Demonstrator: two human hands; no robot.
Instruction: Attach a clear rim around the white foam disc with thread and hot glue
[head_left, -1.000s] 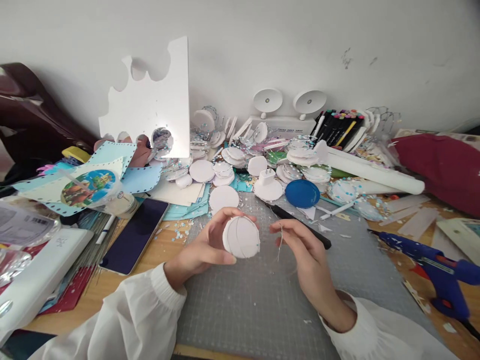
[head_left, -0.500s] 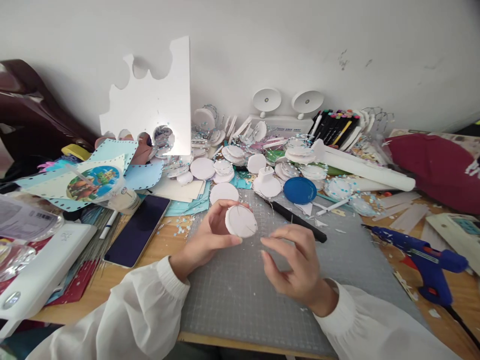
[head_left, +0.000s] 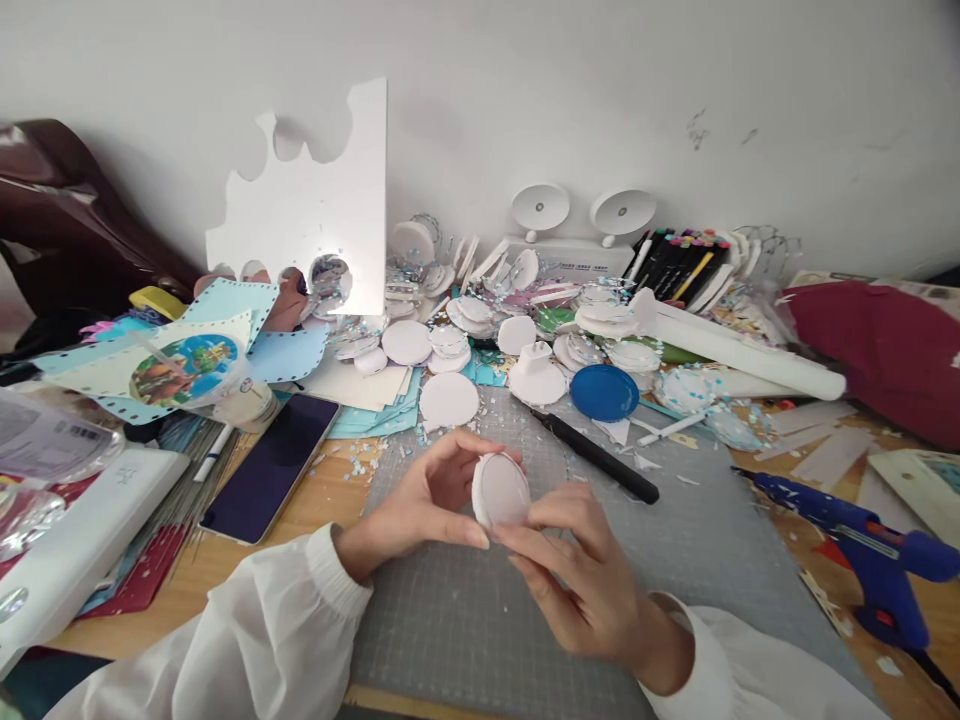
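Grips white disc (head_left: pixel 505 490) in half-curled left hand (head_left: pixel 420 505), below frame centre; touches its edge with right hand (head_left: pixel 589 575), cannot tell if pinching.

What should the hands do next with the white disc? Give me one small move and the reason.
I'd slide the right hand slightly along the rim of the white disc. The left hand holds the disc tilted above the grey mat, which should steady it, and the right hand is at its lower edge, so a short slide seems easiest.
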